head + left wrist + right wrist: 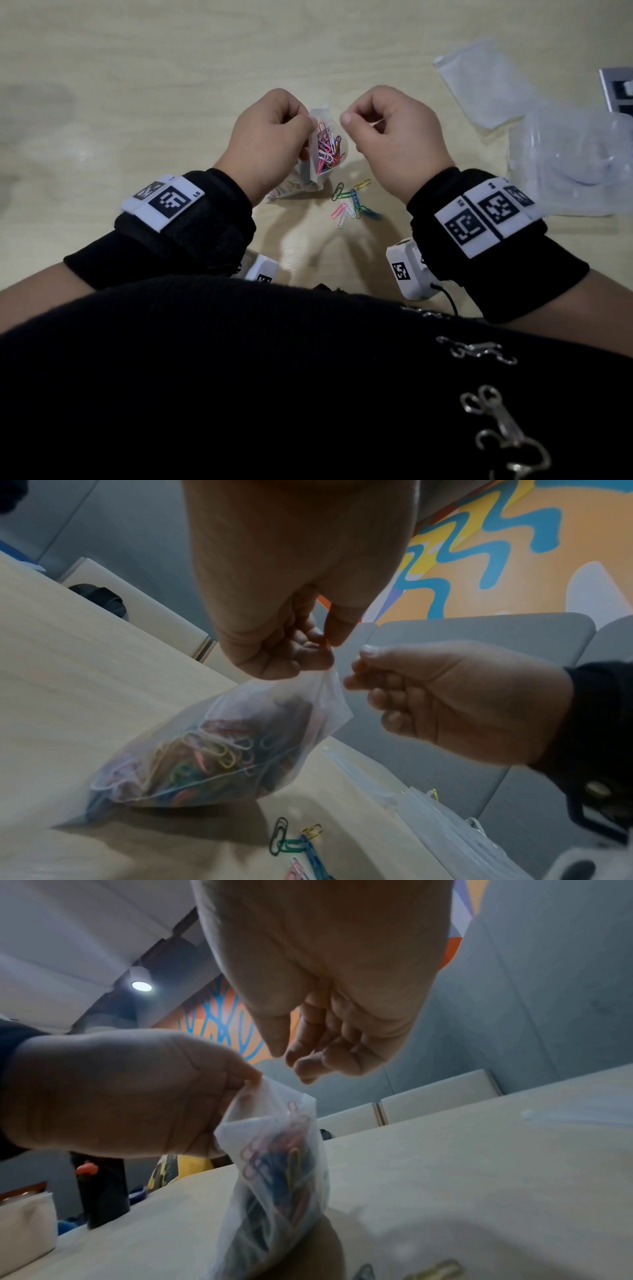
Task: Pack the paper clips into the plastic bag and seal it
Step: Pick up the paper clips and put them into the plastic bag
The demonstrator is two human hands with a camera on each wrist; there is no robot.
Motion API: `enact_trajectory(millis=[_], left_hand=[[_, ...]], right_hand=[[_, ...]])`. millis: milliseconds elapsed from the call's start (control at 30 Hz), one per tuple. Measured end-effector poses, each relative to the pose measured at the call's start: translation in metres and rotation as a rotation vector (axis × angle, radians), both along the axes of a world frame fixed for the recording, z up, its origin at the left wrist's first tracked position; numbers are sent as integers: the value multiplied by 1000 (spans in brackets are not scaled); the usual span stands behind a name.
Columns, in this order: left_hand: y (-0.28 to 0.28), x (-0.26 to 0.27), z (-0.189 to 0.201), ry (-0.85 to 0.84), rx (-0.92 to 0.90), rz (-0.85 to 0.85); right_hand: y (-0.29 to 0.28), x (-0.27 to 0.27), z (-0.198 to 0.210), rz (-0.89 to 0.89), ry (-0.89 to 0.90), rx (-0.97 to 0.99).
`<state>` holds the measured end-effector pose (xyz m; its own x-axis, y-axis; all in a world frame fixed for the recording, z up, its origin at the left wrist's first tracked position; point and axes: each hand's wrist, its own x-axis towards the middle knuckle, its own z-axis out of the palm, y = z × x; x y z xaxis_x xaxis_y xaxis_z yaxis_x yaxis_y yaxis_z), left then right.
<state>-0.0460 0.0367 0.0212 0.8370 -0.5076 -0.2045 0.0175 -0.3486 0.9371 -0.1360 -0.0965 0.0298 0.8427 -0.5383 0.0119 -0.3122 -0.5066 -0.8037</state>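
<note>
- Looking at the big table (pixel 137 85) first: why is the plastic bag (pixel 192 753) lifted up?
- So its mouth stays open. The left hand (pixel 270 137) pinches 1 top corner, and its bottom rests on the table.
- And the right hand (pixel 394 137)?
- Curled beside the mouth, holding nothing I can see. Some loose paper clips (pixel 352 202) still wait below.

Left hand (pixel 274 631) pinches plastic bag (pixel 212 750) corner; paper clips (pixel 219 756) inside.

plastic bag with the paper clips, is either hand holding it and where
The left hand pinches the clear plastic bag of coloured paper clips by its top edge. The right hand holds nothing.
</note>
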Motion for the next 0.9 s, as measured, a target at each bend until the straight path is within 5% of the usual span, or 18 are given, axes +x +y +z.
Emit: enact_trajectory(millis=[100,167,233,333,500,900], left_hand=[[3,3,1,9,-12,17],[4,3,1,9,-16,22],[3,3,2,7,-12,21],[3,3,2,11,-16,17],[3,5,1,22,-17,28],[1,5,1,15,-13,22]], right_hand=[[-8,-5,-21,-58,237,-118],[-7,-14,-40,34,573,-177],[1,-24,-52,182,722,-313],[10,-34,-65,363,625,-499],[-4,-36,-74,412,550,-525],[-22,-20,-77,318,692,-392]])
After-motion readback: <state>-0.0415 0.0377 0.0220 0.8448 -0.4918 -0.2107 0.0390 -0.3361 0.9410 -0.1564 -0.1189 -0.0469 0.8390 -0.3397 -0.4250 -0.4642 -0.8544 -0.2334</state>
